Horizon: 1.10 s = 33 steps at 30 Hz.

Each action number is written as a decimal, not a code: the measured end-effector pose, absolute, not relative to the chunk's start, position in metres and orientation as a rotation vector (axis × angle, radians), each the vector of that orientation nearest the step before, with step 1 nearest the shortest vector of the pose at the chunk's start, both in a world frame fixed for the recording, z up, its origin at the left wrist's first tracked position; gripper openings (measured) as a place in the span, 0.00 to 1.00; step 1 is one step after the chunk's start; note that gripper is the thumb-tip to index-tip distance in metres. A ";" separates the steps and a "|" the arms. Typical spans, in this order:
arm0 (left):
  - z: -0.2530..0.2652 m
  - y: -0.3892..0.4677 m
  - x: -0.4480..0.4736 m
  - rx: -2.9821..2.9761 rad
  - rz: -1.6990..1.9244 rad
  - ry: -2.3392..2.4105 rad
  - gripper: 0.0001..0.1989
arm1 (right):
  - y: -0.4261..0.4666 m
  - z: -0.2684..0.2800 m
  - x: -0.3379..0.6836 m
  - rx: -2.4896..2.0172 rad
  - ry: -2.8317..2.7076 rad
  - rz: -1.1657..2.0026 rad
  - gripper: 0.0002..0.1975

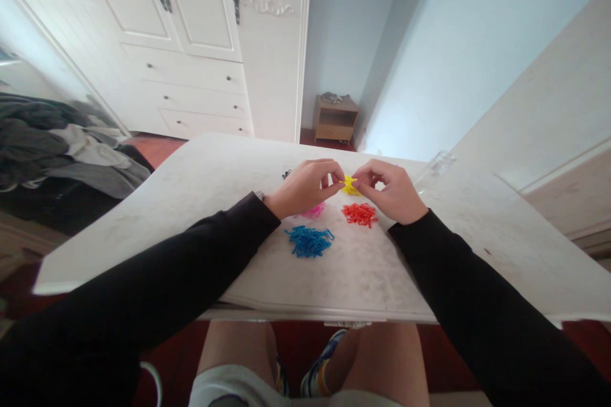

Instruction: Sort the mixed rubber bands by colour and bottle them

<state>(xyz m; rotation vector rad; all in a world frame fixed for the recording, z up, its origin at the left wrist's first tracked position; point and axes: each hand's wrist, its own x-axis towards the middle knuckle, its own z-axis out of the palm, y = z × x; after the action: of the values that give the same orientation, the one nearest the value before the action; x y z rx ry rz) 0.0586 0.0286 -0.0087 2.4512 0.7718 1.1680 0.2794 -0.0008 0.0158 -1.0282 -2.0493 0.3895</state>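
Both hands meet over a pile of small yellow looped pieces on the white table. My left hand is closed in a pinch, with a bit of yellow at its fingertips. Opposite it, my right hand also pinches at the yellow; its fingers partly cover the pile. Nearer me lie a red pile and a larger blue pile of similar small loops. A pink pile is half hidden below my left hand, and some black pieces show behind it. Whether they are clips or bands is too small to tell.
The white table spans the view. A clear plastic container stands at its right back. Beyond are a white wardrobe and a small wooden cabinet. Clothes are heaped at the left.
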 end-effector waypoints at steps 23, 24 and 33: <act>-0.005 0.030 0.059 2.350 1.169 0.913 0.06 | 0.003 0.018 0.286 -1.151 -1.876 0.262 0.04; -0.004 0.029 0.059 2.338 1.169 0.926 0.07 | 0.005 0.019 0.289 -1.173 -1.811 0.233 0.04; -0.001 0.023 0.062 2.262 1.205 0.908 0.07 | 0.002 0.012 0.280 -1.099 -1.683 0.114 0.03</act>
<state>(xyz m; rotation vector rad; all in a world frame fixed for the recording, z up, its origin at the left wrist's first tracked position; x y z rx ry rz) 0.0622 0.0230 -0.0013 2.2623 0.9083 1.2054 0.2801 0.0020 0.0121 -1.0990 -1.6830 0.1143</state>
